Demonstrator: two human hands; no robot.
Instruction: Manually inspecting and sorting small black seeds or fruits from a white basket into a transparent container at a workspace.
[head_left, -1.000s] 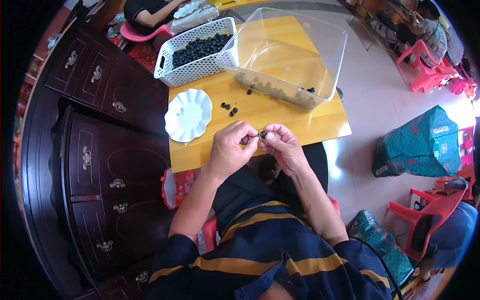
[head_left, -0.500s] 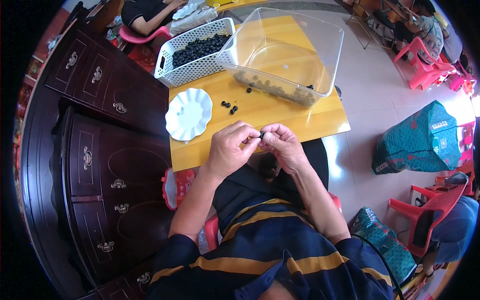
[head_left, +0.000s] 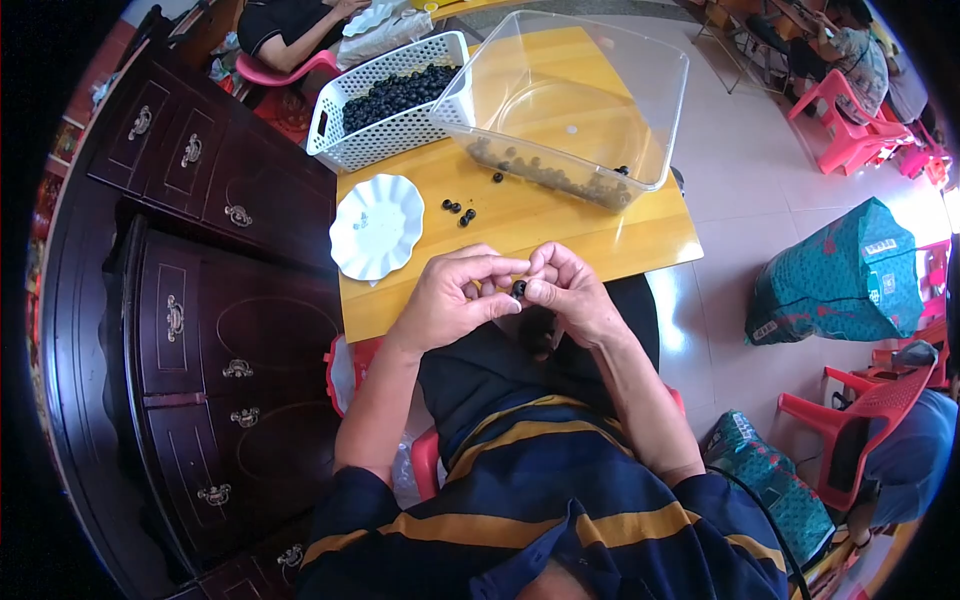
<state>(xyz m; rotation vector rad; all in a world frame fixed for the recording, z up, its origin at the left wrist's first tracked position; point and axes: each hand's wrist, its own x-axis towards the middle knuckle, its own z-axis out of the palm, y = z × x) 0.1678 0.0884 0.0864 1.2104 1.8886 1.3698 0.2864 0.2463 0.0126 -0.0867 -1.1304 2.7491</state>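
Just off the table's near edge, my two hands meet around one small black ball [head_left: 519, 288], possibly a bead. My right hand [head_left: 575, 300] pinches it, its thumb against the ball's right side. My left hand [head_left: 445, 300] has its thumb at the lower left of the ball, the index finger stretched above it and the other fingers curled. The fingers hide part of the grip. Beyond my hands, several loose black balls [head_left: 455, 208] lie on the yellow wooden table [head_left: 520, 230]. A white scalloped plate [head_left: 377, 228] stands left of them.
At the back left, a white perforated basket [head_left: 390, 140] holds many black balls. A clear plastic bin [head_left: 655, 130] with more stands tilted beside it. Dark drawers [head_left: 250, 330] flank me on the left. Teal bags [head_left: 840, 275] and red chairs [head_left: 850, 420] stand right. Other people sit nearby.
My left index finger has straightened and lifted above the ball, and the left thumb has dropped lower. The ball shows more and sits slightly lower. The things on the table have stayed put.
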